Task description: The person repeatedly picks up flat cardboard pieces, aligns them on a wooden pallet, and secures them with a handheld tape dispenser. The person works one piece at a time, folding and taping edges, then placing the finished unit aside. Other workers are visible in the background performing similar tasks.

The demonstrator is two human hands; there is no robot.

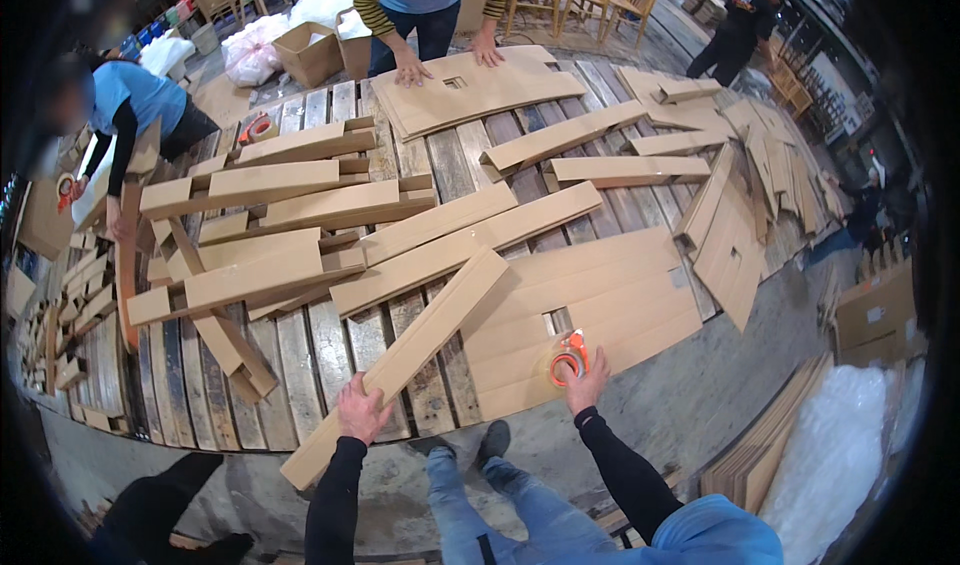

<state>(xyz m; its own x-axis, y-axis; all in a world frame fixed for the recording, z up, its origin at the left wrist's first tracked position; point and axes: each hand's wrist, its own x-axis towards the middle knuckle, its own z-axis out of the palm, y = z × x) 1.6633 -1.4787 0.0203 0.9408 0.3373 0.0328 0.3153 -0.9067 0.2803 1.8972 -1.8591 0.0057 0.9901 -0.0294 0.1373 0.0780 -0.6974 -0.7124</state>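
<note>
My left hand (pixel 362 409) grips a long folded cardboard strip (pixel 440 323) near its lower end, with the fingers wrapped over its top. The strip slants up and to the right, its far end over a flat cardboard sheet (pixel 620 305). Above the near edge of that sheet, my right hand (pixel 588 381) is closed around an orange tape dispenser (pixel 570 357) with a roll of tape. The sheet has a small rectangular cut-out (pixel 557 322) just beyond the dispenser. Several more folded strips (pixel 465 250) lie beyond my left hand.
A slatted wooden platform (pixel 320 365) carries cardboard pieces. Across it, a person (pixel 425 0) presses both hands on stacked sheets (pixel 480 85); another person (pixel 150 105) works at the left. Cardboard sheets (pixel 765 425) and white plastic wrap (pixel 835 455) stand at the lower right.
</note>
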